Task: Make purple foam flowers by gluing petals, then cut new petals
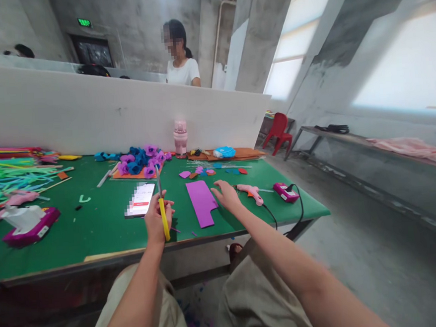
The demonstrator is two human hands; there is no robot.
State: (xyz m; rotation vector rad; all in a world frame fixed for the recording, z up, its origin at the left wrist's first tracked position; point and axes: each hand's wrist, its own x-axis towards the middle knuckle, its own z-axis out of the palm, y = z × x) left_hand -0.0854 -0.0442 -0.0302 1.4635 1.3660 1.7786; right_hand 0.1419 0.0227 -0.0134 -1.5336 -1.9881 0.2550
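Observation:
My left hand (157,218) is wrapped around scissors with yellow handles (165,221), their metal blades pointing away from me. Beside that hand, on its left, lies a phone (140,200) with a lit screen. A purple sheet (200,204), with a notch cut from its near right corner, lies flat on the green table (106,231). Over the sheet's right edge is my right hand (226,195), its fingers loosely bent and apart, with nothing visible in them. Whether its fingertips touch the sheet I cannot tell.
A pink glue gun (250,192) and a magenta power block (285,192) with cables lie to the right. Purple and blue flower shapes (143,160), small cut pieces (199,172) and a pink bottle (181,138) stand farther back. Another power block (32,230) sits left. A white partition (88,118) closes the back.

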